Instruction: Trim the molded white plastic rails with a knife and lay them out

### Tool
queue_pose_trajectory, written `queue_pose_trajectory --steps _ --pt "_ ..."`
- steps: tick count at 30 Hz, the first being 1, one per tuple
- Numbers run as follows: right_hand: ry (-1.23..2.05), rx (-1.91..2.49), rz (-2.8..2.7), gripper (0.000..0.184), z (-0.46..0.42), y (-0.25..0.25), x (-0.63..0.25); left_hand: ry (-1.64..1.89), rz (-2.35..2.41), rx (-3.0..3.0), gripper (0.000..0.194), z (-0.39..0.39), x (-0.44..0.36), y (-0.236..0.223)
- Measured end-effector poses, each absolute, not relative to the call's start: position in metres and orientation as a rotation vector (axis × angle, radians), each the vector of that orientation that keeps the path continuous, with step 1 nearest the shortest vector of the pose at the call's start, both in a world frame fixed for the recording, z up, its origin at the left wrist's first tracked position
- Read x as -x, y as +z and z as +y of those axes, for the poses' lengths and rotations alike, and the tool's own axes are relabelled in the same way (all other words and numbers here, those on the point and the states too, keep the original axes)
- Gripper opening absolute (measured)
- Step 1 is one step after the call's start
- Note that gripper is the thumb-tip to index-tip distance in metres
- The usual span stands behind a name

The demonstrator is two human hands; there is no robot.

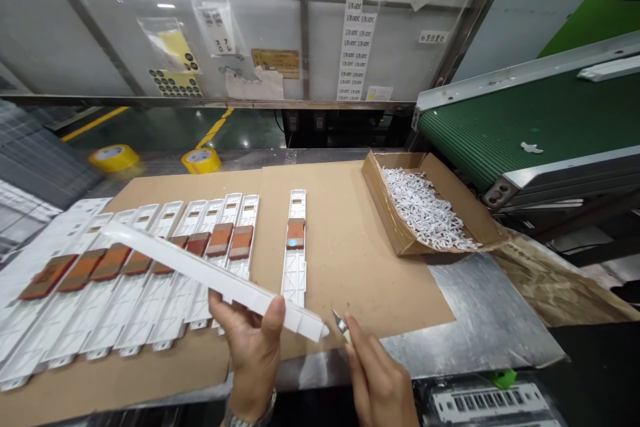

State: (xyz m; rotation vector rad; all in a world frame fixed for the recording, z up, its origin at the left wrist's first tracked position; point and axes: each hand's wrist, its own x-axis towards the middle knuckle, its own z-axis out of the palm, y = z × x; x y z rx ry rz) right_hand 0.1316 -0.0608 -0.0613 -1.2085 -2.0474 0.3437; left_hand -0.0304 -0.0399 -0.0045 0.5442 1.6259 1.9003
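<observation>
My left hand (250,353) grips a long white plastic frame (200,273) near one end, and the frame slants up and away to the left. My right hand (377,373) is shut on a small craft knife (341,323), with its blade close to the frame's near end but apart from it. Its handle is hidden by my fingers. Several white frames with brown-and-orange pads (220,240) lie side by side on a cardboard sheet (350,280). Another padded frame (295,280) lies alone to their right.
A cardboard box (387,177) of white plastic scraps (420,207) sits at the right of the sheet, beside a green belt conveyor (500,120). Yellow tape rolls (114,157) lie beyond the sheet on a metal table (480,307). A barcode-like white part (487,403) shows at the bottom edge.
</observation>
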Motion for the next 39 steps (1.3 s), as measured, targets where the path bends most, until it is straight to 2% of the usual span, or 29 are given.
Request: queue_pose_trajectory --steps 7,16,20,29,32,34,37,39 --pt "0.286 1.167 -2.042 0.045 -0.066 -0.052 -0.134 1.829 1.792 -0.655 0.091 -0.038 0.029 -0.006" --pt "0.236 1.162 -2.105 0.049 -0.068 -0.053 -0.132 1.857 1.748 -0.649 0.091 -0.036 0.024 -0.005" --pt "0.216 1.177 -2.082 0.045 -0.067 -0.054 -0.134 1.858 1.726 -0.621 0.090 -0.036 0.024 -0.005" --pt "0.628 1.314 -1.795 0.033 -0.063 -0.051 -0.139 1.845 1.637 -0.546 0.092 -0.035 0.021 -0.003" --pt "0.865 1.300 -1.680 0.039 -0.057 -0.043 -0.139 1.746 1.702 -0.596 0.093 -0.039 0.019 -0.005" --pt "0.981 1.272 -1.643 0.040 -0.051 -0.039 -0.142 1.608 1.542 -0.504 0.093 -0.041 0.017 -0.009" --pt "0.979 1.405 -1.442 0.040 -0.039 -0.037 -0.152 1.408 1.141 -0.265 0.084 -0.043 0.012 -0.021" --pt "0.991 1.520 -1.286 0.045 -0.033 -0.038 -0.162 1.288 1.078 -0.210 0.078 -0.043 0.006 -0.035"
